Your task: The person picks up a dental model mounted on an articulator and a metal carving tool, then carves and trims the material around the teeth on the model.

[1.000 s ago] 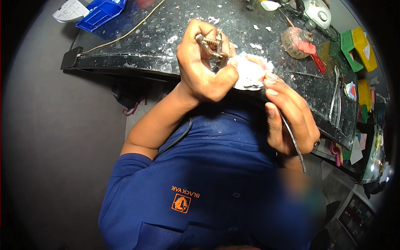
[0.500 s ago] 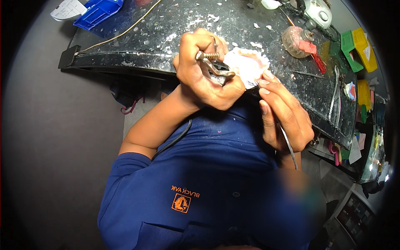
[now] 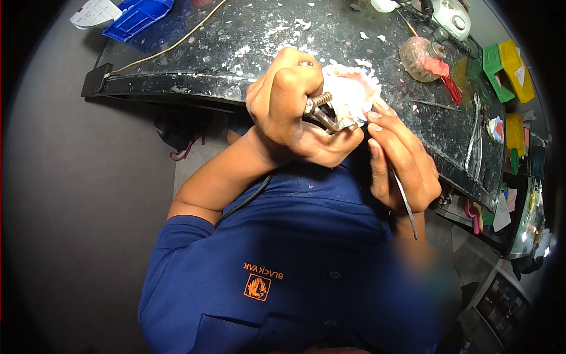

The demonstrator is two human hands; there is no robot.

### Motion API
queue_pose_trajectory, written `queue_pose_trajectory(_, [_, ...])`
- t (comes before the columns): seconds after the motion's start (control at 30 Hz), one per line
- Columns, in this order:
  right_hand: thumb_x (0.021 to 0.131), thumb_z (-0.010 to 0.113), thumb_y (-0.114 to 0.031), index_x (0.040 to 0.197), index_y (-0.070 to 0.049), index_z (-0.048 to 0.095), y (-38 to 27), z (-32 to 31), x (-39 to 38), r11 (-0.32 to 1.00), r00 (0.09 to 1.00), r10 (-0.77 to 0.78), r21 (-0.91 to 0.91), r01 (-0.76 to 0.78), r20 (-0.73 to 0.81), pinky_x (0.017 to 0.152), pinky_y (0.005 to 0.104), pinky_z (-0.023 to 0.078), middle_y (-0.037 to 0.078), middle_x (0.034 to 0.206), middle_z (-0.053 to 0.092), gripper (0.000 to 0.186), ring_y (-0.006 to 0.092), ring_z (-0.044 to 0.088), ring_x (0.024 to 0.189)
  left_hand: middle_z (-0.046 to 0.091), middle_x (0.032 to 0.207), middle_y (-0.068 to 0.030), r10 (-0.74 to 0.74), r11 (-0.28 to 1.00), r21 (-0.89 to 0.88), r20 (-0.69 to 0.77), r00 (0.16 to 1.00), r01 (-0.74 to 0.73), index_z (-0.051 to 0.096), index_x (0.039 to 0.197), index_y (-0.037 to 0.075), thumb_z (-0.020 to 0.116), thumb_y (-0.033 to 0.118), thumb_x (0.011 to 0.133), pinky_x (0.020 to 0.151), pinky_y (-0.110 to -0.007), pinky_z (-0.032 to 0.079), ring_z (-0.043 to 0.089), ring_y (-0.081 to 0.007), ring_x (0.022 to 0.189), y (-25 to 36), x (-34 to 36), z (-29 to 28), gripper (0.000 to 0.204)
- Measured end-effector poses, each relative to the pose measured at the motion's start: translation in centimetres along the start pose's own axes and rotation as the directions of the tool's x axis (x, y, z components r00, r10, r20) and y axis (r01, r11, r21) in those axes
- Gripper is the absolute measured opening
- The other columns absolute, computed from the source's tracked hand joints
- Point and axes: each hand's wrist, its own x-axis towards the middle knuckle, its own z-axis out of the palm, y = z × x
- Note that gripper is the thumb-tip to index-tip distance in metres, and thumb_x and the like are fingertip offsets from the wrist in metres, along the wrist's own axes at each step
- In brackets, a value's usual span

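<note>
My left hand (image 3: 292, 112) is closed around a metal dental articulator (image 3: 322, 107) with a spring on a bolt. Fixed to it is a brightly lit white and pink dental cast (image 3: 352, 88), whose detail is washed out by glare. My right hand (image 3: 407, 156) pinches a thin metal carving tool (image 3: 404, 197) like a pen. The tool's handle slopes down past the palm toward my chest. Its working tip is at the near right edge of the cast, hidden by my fingertips, which lie against or very close to that edge.
Plaster crumbs litter the black bench (image 3: 224, 53). To the right are a glass burner jar (image 3: 416, 59), a red-handled tool (image 3: 453, 89) and metal tools (image 3: 474, 138). Green (image 3: 496, 72) and yellow (image 3: 514, 69) bins stand beyond; a blue bin (image 3: 138, 19) is far left.
My left hand has rolled over and shifted slightly right, turning the articulator so its spring sits farther right. The right hand with the carving tool has barely moved.
</note>
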Motion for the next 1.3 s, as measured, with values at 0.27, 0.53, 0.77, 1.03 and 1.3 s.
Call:
queue_pose_trajectory(0.27, [0.083, 0.077, 0.008, 0.103, 0.008, 0.073, 0.0, 0.2, -0.2, 1.000, 1.000, -0.014, -0.021, 0.014, -0.007, 0.090, 0.0423, 0.064, 0.021, 0.104, 0.074, 0.020, 0.0370, 0.076, 0.102, 0.051, 0.070, -0.0083, -0.050, 0.999, 0.010, 0.011, 0.999, 0.050, 0.052, 0.089, 0.003, 0.085, 0.022, 0.059, 0.048, -0.031, 0.045, 0.053, -0.0229, 0.056, 0.8, 0.6, 0.0, 0.048])
queue_pose_trajectory(0.53, [0.079, 0.078, 0.010, 0.103, 0.009, 0.073, 0.3, 0.5, -0.4, 0.999, 1.000, -0.029, -0.030, 0.030, 0.005, 0.089, 0.0426, 0.064, 0.021, 0.103, 0.074, 0.025, 0.0369, 0.076, 0.101, 0.054, 0.070, -0.0094, -0.128, 0.989, 0.084, 0.081, 0.988, 0.122, 0.054, 0.087, 0.003, 0.081, 0.021, 0.058, 0.048, -0.033, 0.045, 0.053, -0.0244, 0.054, 1.5, 1.2, -0.5, 0.043])
queue_pose_trajectory(0.77, [0.090, 0.076, -0.001, 0.100, 0.009, 0.073, 1.1, -0.8, -0.1, 0.985, 0.995, 0.086, 0.154, -0.076, -0.058, 0.095, 0.0470, 0.061, 0.021, 0.099, 0.075, 0.014, 0.0346, 0.076, 0.096, 0.057, 0.075, -0.0116, -0.145, 0.989, 0.019, 0.139, 0.980, 0.144, 0.058, 0.093, 0.000, 0.079, 0.019, 0.059, 0.051, -0.034, 0.048, 0.058, -0.0266, 0.058, 0.8, 0.9, -0.8, 0.045])
queue_pose_trajectory(1.03, [0.089, 0.078, -0.004, 0.095, 0.007, 0.075, 0.9, -1.7, 0.4, 0.939, 0.982, 0.148, 0.295, -0.178, 0.122, 0.096, 0.0483, 0.060, 0.019, 0.092, 0.076, 0.013, 0.0335, 0.077, 0.091, 0.060, 0.079, -0.0127, -0.092, 0.988, -0.106, 0.195, 0.976, 0.114, 0.058, 0.095, -0.001, 0.081, 0.017, 0.061, 0.054, -0.033, 0.050, 0.061, -0.0269, 0.060, 0.8, 1.3, -0.8, 0.045])
queue_pose_trajectory(1.3, [0.093, 0.074, -0.008, 0.096, 0.009, 0.072, 0.9, -1.8, 0.4, 0.954, 0.983, 0.080, 0.274, -0.123, 0.163, 0.095, 0.0474, 0.059, 0.021, 0.094, 0.076, 0.017, 0.0337, 0.076, 0.092, 0.050, 0.078, -0.0091, -0.103, 0.985, -0.111, 0.247, 0.963, 0.133, 0.052, 0.101, -0.005, 0.069, 0.007, 0.062, 0.056, -0.032, 0.049, 0.053, -0.0212, 0.062, 1.2, 1.6, -1.4, 0.045])
